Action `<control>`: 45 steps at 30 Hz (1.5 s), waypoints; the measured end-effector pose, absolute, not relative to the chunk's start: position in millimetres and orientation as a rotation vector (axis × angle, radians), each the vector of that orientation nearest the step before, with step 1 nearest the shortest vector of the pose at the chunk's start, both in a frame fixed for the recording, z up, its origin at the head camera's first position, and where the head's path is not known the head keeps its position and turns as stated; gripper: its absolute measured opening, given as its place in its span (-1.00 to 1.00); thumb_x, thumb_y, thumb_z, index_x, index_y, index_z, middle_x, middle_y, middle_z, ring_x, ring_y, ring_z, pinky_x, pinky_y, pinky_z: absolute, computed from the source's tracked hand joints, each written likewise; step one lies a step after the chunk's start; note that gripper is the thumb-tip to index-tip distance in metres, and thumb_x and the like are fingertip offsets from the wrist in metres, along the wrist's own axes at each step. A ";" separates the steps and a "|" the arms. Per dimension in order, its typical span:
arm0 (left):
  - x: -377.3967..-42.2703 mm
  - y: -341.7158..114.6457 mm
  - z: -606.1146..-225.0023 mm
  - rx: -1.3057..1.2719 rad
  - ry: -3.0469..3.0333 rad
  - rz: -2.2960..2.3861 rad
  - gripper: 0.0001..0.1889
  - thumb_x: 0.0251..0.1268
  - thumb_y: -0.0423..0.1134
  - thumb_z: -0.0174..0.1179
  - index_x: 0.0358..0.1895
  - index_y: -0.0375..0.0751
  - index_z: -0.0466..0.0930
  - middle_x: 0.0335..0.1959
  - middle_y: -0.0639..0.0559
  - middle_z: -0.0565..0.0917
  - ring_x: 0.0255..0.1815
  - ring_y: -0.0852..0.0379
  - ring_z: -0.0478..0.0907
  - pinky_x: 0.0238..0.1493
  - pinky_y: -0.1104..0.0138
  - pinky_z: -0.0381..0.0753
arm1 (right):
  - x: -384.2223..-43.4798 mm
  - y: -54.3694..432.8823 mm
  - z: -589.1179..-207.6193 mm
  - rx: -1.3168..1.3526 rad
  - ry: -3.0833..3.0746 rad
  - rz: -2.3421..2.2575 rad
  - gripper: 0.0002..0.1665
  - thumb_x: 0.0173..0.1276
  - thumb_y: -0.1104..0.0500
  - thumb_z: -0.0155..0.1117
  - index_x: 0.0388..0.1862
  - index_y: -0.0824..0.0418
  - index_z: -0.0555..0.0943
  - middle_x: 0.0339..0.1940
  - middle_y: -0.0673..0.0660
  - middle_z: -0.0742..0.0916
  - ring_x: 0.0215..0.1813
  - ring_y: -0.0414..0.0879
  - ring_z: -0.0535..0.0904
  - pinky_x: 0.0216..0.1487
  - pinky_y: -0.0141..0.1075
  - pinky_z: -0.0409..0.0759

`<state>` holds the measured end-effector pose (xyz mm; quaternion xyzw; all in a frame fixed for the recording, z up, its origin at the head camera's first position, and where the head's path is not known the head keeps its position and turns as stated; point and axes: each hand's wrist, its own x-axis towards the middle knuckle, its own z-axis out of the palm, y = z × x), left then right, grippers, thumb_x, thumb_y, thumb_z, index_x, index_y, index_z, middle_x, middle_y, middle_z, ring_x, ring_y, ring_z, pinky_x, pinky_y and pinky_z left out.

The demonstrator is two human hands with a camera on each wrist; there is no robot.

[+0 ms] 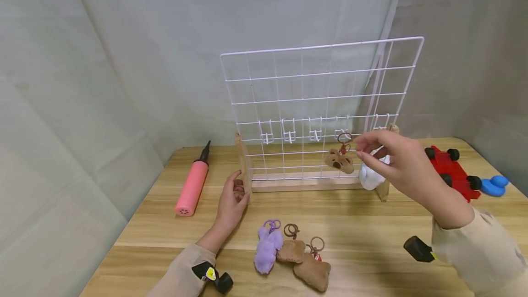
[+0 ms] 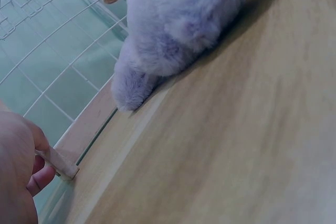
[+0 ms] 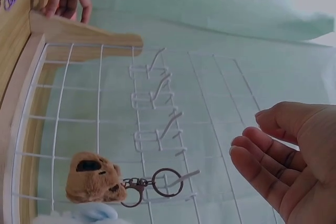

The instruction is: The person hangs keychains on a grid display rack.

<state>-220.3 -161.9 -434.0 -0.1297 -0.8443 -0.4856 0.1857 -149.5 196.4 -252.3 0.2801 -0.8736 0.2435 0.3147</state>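
A white wire grid rack (image 1: 302,100) stands on wooden supports and carries a row of white hooks. From one hook a brown bear plush keychain (image 3: 94,178) hangs by its metal ring (image 3: 167,182). Just beside it, my right hand (image 1: 392,159) holds nothing, its fingers loosely bent and apart from the ring. My left hand (image 1: 232,200) grips the rack's left wooden support (image 1: 244,164) near its foot, thumb on one side and fingers on the other. A white plush (image 1: 371,175) hangs at the rack's right end, partly behind my right hand.
On the table in front lie a purple plush keychain (image 1: 267,249) and two brown plush keychains, one (image 1: 292,251) partly overlapping the other (image 1: 313,273). A pink hand pump (image 1: 193,187) lies at left. At right are a red toy car (image 1: 453,173) and a blue object (image 1: 495,186).
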 end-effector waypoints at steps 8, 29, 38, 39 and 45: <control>-221.0 -162.2 -435.1 -0.371 -2.355 -1.348 -0.33 0.09 -0.63 0.21 0.31 -0.32 0.23 -0.09 -0.27 0.53 -0.19 -0.04 0.54 -0.29 0.48 0.60 | -138.4 195.0 -258.9 0.773 -2.263 0.687 -0.56 -0.07 0.47 0.48 -0.17 0.23 0.63 -0.30 0.00 0.72 -0.38 -0.38 0.58 -0.28 -0.72 0.51; -218.4 -164.0 -431.7 -0.349 -2.374 -1.362 -0.33 0.10 -0.62 0.21 0.32 -0.32 0.22 -0.07 -0.29 0.53 -0.17 -0.06 0.54 -0.29 0.45 0.62 | -136.3 187.5 -314.3 0.936 -2.293 0.872 -0.59 0.03 0.46 0.42 -0.16 0.12 0.61 -0.28 -0.04 0.72 -0.35 -0.40 0.57 -0.38 -0.58 0.58; -220.6 -162.3 -433.8 -0.361 -2.366 -1.367 -0.34 0.10 -0.63 0.20 0.31 -0.32 0.23 -0.08 -0.30 0.53 -0.18 -0.09 0.55 -0.29 0.43 0.63 | -134.8 181.3 -334.7 0.941 -2.320 0.931 -0.60 0.04 0.49 0.38 -0.17 0.13 0.61 -0.31 -0.04 0.70 -0.34 -0.41 0.54 -0.40 -0.52 0.59; -220.7 -162.3 -434.0 -0.363 -2.365 -1.370 -0.34 0.10 -0.63 0.20 0.31 -0.32 0.23 -0.08 -0.30 0.53 -0.18 -0.09 0.55 -0.29 0.44 0.62 | -134.9 180.8 -336.7 0.943 -2.321 0.934 -0.60 0.04 0.48 0.38 -0.17 0.13 0.61 -0.32 -0.05 0.69 -0.34 -0.42 0.54 -0.40 -0.52 0.58; -220.7 -162.1 -434.0 -0.377 -2.356 -1.385 -0.35 0.12 -0.63 0.18 0.32 -0.32 0.23 -0.07 -0.31 0.53 -0.17 -0.09 0.55 -0.28 0.45 0.61 | -135.7 176.0 -351.5 0.940 -2.371 0.945 -0.61 0.08 0.44 0.39 -0.16 0.07 0.59 -0.30 -0.08 0.67 -0.30 -0.42 0.53 -0.42 -0.51 0.58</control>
